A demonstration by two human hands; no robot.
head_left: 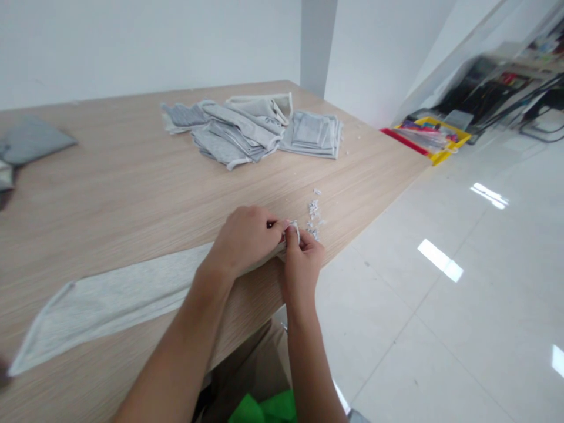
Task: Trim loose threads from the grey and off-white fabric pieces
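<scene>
A long light grey strip of fabric lies along the front of the table, and its right end rises between my hands. My left hand pinches that end from the left, thumb and fingers closed. A small dark spot shows by its fingers; I cannot make out what it is. Right beside it, my right hand grips the same end, with the thumb on top of the cloth edge. The fingertips of both hands nearly touch. Small whitish scraps lie on the table just beyond my right hand.
Grey folded cloth pieces lie in a loose heap at the back, beside a neater stack. Another grey cloth is at the far left. A yellow tray stands past the right edge of the wooden table.
</scene>
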